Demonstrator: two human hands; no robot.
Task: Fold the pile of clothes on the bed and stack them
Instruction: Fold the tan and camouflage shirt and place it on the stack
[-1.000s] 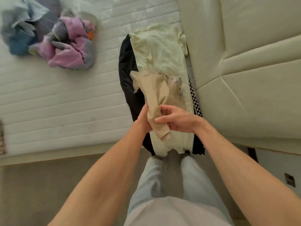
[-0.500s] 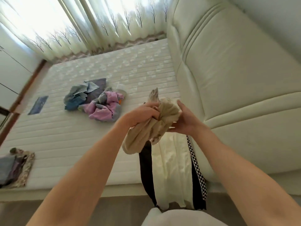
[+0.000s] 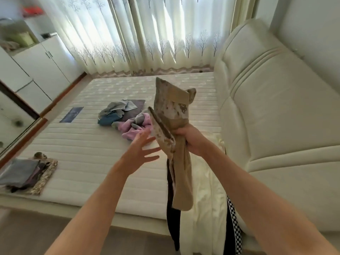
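Note:
My right hand (image 3: 191, 139) grips a tan, patterned garment (image 3: 174, 115) around its middle and holds it up above the bed; its lower end hangs down past my wrist. My left hand (image 3: 139, 153) is just left of the garment with fingers spread, holding nothing. Beneath the hands lie a cream garment (image 3: 207, 196) and a black one (image 3: 173, 218) spread over the bed's near edge. The unfolded pile of clothes (image 3: 125, 116), blue, grey and pink, sits mid-mattress. A folded stack (image 3: 27, 174) rests at the near left corner.
The white mattress (image 3: 92, 153) fills the centre. A padded cream headboard (image 3: 276, 116) runs along the right. White cabinets (image 3: 42, 70) stand at the left, curtains (image 3: 147, 34) behind. A blue rectangular item (image 3: 71, 114) lies on the far left of the mattress.
The tan garment went from lying on the cream garment to being raised above the bed. My left hand let go of it and opened; the right keeps its grip. The view tilted up.

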